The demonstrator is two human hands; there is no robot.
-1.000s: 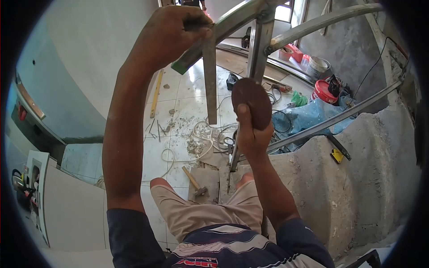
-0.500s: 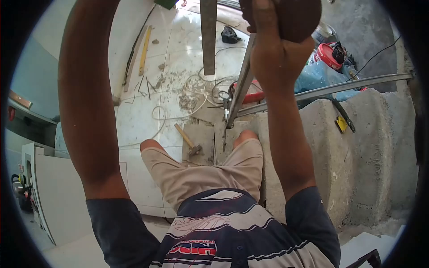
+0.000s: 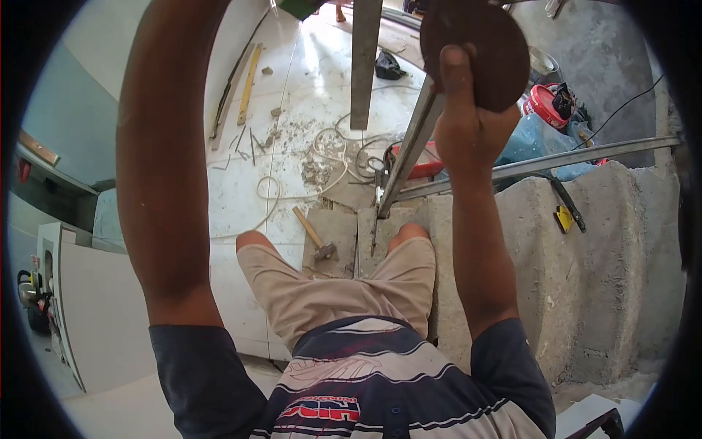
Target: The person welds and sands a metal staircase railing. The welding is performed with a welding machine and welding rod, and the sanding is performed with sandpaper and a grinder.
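My right hand (image 3: 472, 132) is raised at the upper right and closed on a dark brown disc (image 3: 504, 55), like a cutting or sanding disc, with the thumb pressed flat against its face. Right beside that hand runs a slanted square metal tube (image 3: 411, 150). My left arm (image 3: 164, 146) reaches up past the top edge, so the hand is out of view. A green object (image 3: 298, 7) shows partly at the top edge. Between my arms hangs a flat metal bar (image 3: 364, 69). A hammer (image 3: 314, 238) lies on the floor between my knees.
Rough concrete steps (image 3: 541, 241) rise at my right, with a yellow and black tool (image 3: 563, 218) on them. A metal rail (image 3: 541, 167) crosses above. A loose cable (image 3: 274, 194), rubble (image 3: 314, 172), a yellow level (image 3: 250, 84) and a red bucket (image 3: 545, 106) are around the floor.
My view has shifted slightly, so most things sit lower and further right. The right hand has come down a little, with more of the disc's face showing. It keeps its hold.
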